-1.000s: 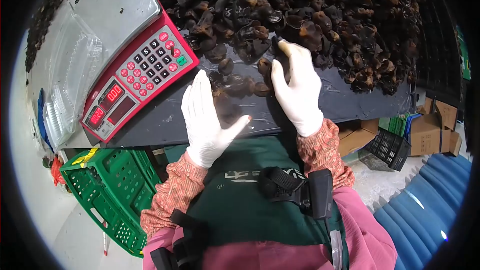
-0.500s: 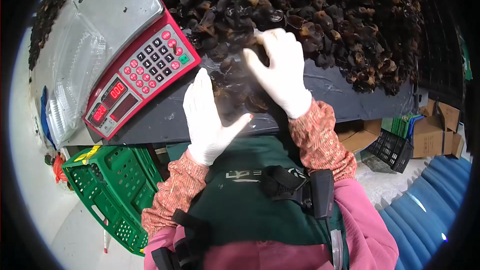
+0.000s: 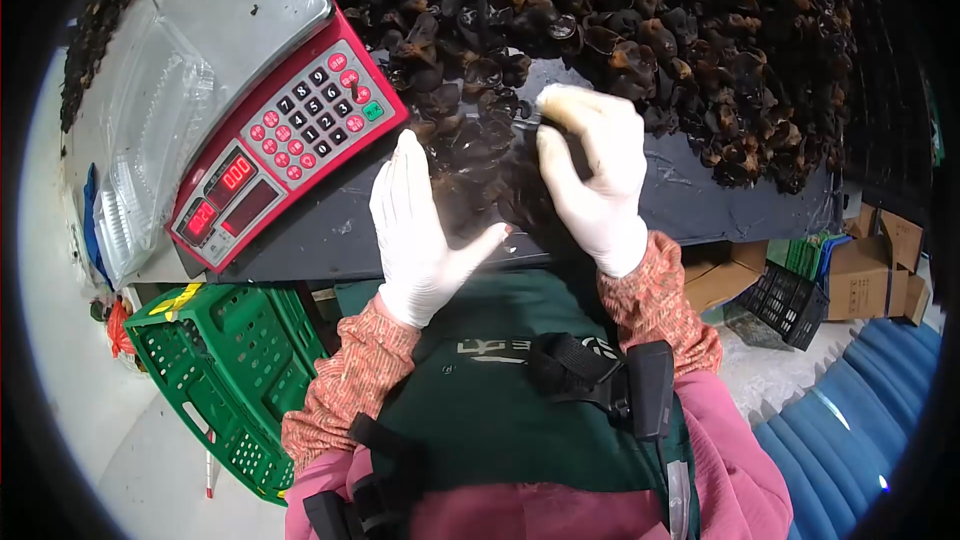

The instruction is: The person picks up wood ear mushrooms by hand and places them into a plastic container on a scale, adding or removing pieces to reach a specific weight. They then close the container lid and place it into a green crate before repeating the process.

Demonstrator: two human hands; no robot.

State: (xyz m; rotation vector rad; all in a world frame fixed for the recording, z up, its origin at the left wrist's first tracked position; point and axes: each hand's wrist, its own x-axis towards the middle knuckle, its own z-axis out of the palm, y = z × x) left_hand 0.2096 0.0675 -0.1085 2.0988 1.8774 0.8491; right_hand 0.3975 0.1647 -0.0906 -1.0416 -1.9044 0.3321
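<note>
Dark wood ear mushrooms (image 3: 470,155) lie bunched between my gloved hands, with shiny clear plastic around them whose edges are hard to make out. My left hand (image 3: 415,230) stands at their left side, palm inward, fingers stretched and thumb apart, holding nothing. On the other side, my right hand (image 3: 595,175) has its fingers curled and the thumb bent toward them. Its fingertips are by a shiny transparent edge; what they pinch, if anything, is hidden. A big heap of wood ear mushrooms (image 3: 640,40) spreads beyond both hands.
A red digital scale (image 3: 290,140) with lit red digits stands at the left, clear plastic trays (image 3: 150,130) beside its pan. Below the dark table (image 3: 690,190) are a green crate (image 3: 230,370), cardboard boxes (image 3: 860,275) and a black basket (image 3: 785,305). Blue sheeting (image 3: 860,400) lies lower right.
My right hand has moved right and slightly down, away from the mushrooms' middle, and its fingers have curled in more. My left hand has barely moved.
</note>
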